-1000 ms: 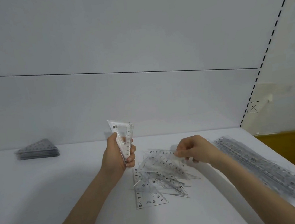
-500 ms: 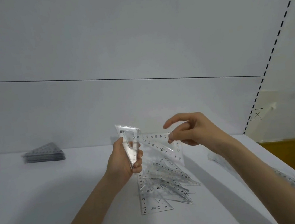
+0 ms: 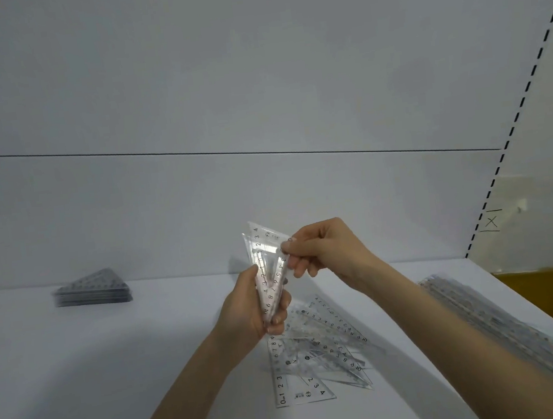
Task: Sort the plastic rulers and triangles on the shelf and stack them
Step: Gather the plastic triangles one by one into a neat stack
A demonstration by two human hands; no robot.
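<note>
- Head view: your left hand is clamped around the narrow lower end of a bundle of triangles, held upright above the shelf.
- Your right hand pinches the bundle's upper right edge between thumb and fingertips, so both hands meet on the same clear pieces. It looks like one piece is being squared up against the rest.
- Below the hands, a loose pile of clear triangles lies crisscrossed on the shelf, unsorted.
- A neat stack of triangles sits far to your left near the back wall. The rulers lie in a long row well off to your right, close to the shelf's edge.
- Risk: the plastic is smooth and the bundle fans out at the top. If your right hand lets go before the edges line up, a piece could slide out and drop onto the pile.
- Risk: the pieces are see-through and overlap, so you could easily mix two triangle shapes in one bundle. Check the outline before you add another.
- Risk: the rulers lie near the edge, so a sweep of your right forearm could push some off.
- Risk: setting a skewed bundle on the far stack could tip it, so carry it there flat.
</note>
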